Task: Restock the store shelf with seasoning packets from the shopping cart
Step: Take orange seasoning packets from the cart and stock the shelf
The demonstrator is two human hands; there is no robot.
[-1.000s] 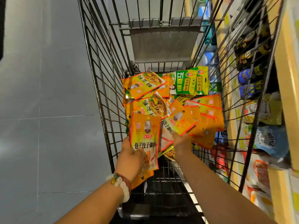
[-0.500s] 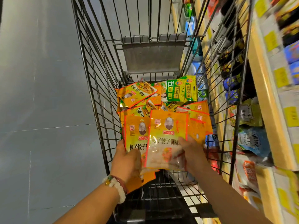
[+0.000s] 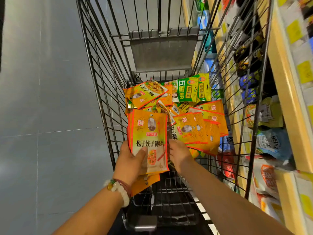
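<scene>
Left hand (image 3: pixel 131 160), at seven o'clock, grips a fanned stack of orange dumpling-seasoning packets (image 3: pixel 149 141), thumb pressed across the front face. Right hand (image 3: pixel 180 154), just beside the stack at five o'clock, reaches into the shopping cart (image 3: pixel 101 92); whether its fingers pinch anything cannot be told. Beyond, toward twelve o'clock, loose orange packets (image 3: pixel 198 128) and green five-spice packets (image 3: pixel 191 89) lie heaped on the cart floor. The store shelf (image 3: pixel 286 92) runs along three o'clock. The packets appear light, thin, flexible and glossy, likely slippery when stacked; holding across the lower edge, thumb opposing fingers, seems soundest.
</scene>
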